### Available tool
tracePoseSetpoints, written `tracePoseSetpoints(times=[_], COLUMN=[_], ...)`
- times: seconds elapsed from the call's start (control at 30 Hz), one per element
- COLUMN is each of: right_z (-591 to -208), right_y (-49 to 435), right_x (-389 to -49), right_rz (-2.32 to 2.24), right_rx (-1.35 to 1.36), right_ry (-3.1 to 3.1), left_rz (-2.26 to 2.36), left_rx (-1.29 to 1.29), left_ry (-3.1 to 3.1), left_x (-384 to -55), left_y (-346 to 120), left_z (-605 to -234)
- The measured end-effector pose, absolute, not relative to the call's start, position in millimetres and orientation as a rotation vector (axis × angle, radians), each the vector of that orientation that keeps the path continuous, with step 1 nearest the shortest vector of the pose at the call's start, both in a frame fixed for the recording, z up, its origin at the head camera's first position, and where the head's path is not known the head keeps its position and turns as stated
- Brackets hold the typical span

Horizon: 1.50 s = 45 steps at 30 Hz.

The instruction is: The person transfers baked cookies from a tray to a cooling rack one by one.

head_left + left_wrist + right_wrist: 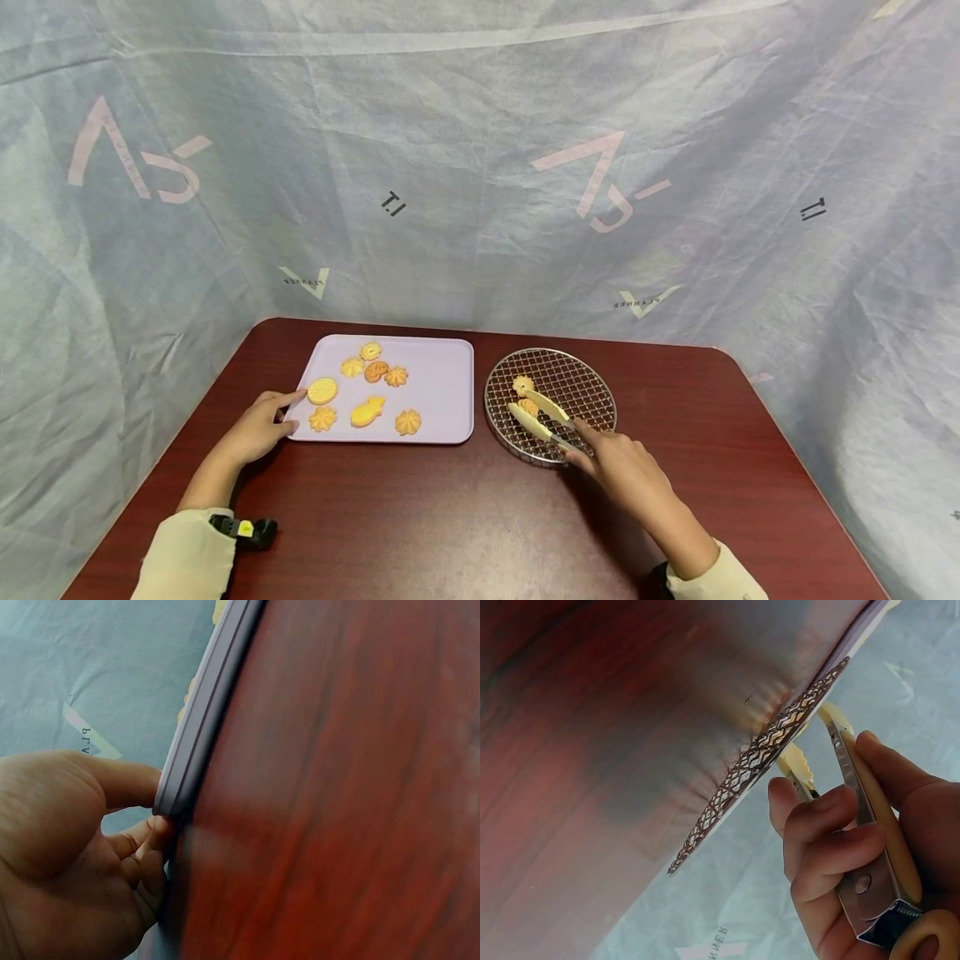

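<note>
At the left edge of a pale lilac tray (pixel 442 392), my left hand (pixel 255 429) pinches the rim, thumb on one side and fingertips on the other in the left wrist view. Several cookies lie on the tray, among them a fish-shaped cookie (pixel 367 412) and a round cookie (pixel 322 391) close to the left fingers. My right hand (pixel 626 471) grips yellow-tipped metal tongs (pixel 864 825). The tongs' arms are spread over a round wire rack (pixel 588 392), around a swirled cookie (pixel 528 407). Just behind it on the rack sits a flower-shaped cookie (pixel 522 384).
A dark red wooden table (pixel 450 517) carries the tray on the left and the rack on the right, with a narrow gap between them. A grey printed cloth (pixel 480 167) hangs behind and at both sides.
</note>
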State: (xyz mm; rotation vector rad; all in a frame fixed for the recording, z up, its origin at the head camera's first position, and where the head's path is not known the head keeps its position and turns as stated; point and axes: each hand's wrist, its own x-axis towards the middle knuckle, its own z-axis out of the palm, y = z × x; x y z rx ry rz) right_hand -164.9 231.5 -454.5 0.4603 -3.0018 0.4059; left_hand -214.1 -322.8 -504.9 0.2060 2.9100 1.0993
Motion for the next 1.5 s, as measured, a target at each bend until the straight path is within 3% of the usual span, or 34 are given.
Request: tracePoseSetpoints(times=[1.5], right_z=[-443.4], right_y=[207.8], right_x=[-166.9], right_rz=[0.392], right_rx=[0.576], right_ry=[-2.945], left_rz=[1.117], left_rx=[0.218], left_ry=[2.921], left_x=[-213.6], left_y=[-322.3], left_z=[-506.1])
